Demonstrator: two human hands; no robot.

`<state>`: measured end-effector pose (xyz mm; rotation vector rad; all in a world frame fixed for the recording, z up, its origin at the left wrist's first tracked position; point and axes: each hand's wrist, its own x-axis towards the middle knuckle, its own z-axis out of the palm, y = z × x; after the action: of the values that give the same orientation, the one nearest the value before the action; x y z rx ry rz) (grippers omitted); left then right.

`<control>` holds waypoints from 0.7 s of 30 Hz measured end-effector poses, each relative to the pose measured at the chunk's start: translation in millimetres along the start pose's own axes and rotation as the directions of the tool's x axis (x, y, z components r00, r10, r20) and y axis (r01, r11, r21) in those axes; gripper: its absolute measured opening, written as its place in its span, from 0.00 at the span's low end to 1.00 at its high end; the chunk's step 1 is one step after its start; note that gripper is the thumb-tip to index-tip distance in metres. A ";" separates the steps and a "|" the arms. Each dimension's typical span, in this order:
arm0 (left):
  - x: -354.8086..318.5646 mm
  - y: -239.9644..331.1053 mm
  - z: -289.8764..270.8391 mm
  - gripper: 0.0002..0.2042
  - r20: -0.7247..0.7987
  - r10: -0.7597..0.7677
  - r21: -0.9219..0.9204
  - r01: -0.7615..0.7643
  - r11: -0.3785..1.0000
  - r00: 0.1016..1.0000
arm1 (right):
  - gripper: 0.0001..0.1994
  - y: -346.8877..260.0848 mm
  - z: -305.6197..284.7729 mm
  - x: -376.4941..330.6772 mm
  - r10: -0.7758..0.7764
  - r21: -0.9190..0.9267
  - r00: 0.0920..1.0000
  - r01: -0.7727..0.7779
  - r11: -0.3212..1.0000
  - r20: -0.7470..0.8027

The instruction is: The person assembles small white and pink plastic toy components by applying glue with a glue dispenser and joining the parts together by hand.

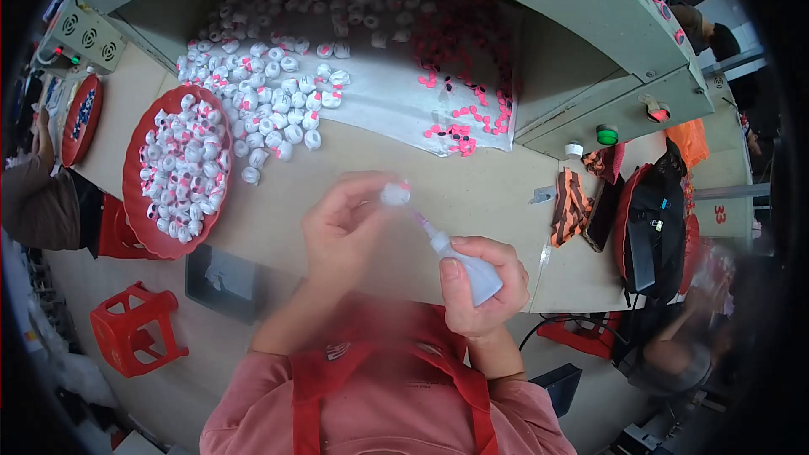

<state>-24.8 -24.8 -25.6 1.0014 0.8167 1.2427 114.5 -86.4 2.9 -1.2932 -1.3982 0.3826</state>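
Pinched in the fingertips of my left hand (337, 223) is a small white round piece (395, 195) with a touch of pink. My right hand (486, 286) is wrapped round a translucent squeeze bottle (474, 271), its thin pinkish nozzle tilted up towards the white piece. A small gap shows between nozzle tip and piece. Many similar white pieces (286, 105) with pink bits lie heaped on a white sheet beyond my hands. More of them fill a red scalloped tray (133, 170) at the left. Small pink pieces (459, 131) are scattered on the sheet's right part.
A pale green cabinet (581, 114) with a green button (606, 135) arches over the sheet. At the right lie a striped orange-and-black cloth (571, 209) and a black bag (656, 232). A red stool (139, 329) and a grey bin (221, 285) stand at lower left. Other people sit at both sides.
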 end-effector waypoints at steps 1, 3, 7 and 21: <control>0.4 -0.2 -0.2 0.15 0.000 -0.003 -0.001 0.003 1.000 1.000 | 0.11 0.7 0.3 0.3 0.003 -0.002 1.000 -0.003 1.000 0.000; 1.3 -0.7 -0.3 0.14 0.015 0.011 0.011 -0.011 1.000 1.000 | 0.11 2.1 0.6 1.0 0.013 0.009 1.000 -0.013 1.000 0.010; 3.3 -4.2 0.1 0.14 0.014 0.034 0.004 -0.034 0.999 0.999 | 0.11 4.0 0.3 3.1 0.028 0.010 0.999 -0.028 1.000 0.020; 10.9 -0.8 -2.5 0.16 0.005 -0.144 -0.054 0.144 0.988 0.990 | 0.09 6.3 -3.8 13.0 0.026 0.028 0.998 -0.028 0.999 0.066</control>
<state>-25.1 -13.7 -27.0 0.8842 0.8356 1.1348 123.8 -75.0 5.3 -1.2869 -1.4259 0.4654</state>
